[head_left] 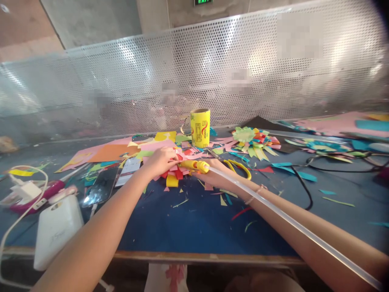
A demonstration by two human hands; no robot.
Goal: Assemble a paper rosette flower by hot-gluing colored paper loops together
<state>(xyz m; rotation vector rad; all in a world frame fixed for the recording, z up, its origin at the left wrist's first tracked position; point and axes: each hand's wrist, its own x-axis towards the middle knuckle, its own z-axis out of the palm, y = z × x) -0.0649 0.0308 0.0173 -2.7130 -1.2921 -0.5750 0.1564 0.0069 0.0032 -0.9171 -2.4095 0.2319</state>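
My right hand (209,175) is closed around a yellow hot glue gun (193,164), partly hiding it. A long clear glue stick (261,202) runs from the gun's back end toward the lower right. Left of the gun, my left hand (163,159) has its fingers pinched at a cluster of red, pink and yellow paper strips (172,181). The gun's front reaches in beside those fingertips; its nozzle is hidden. Yellow scissor handles (247,172) lie just beyond my right wrist.
A yellow cling-film roll (200,129) stands upright behind my hands. Paper flowers (249,140) and scraps lie at the right, near a black cable (304,188). At left are a phone (101,186), a white power bank (57,229) and cables. A perforated metal screen (194,65) rises behind.
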